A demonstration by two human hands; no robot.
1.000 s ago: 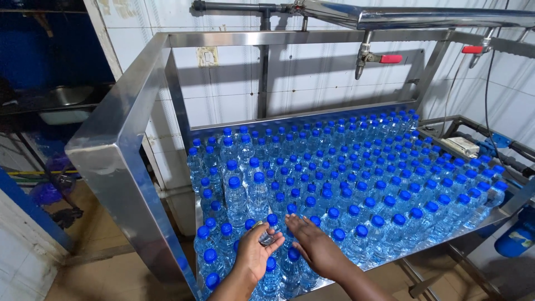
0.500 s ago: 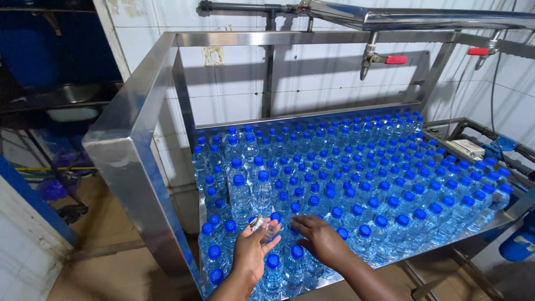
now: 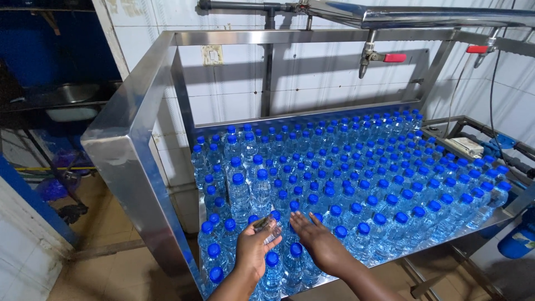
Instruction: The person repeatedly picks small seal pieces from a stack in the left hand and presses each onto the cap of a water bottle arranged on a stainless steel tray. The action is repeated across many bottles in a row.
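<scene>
2 hands (image 3: 253, 248), 1 clear sleeve (image 3: 267, 227)

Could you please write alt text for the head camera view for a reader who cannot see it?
A left hand holds a small clear thing while the right hand rests flat on blue-capped water bottles crowding a steel table by a tiled wall.

Small clear plastic piece (image 3: 266, 227) above blue-capped water bottles (image 3: 312, 184), upright, packed tight.
</scene>
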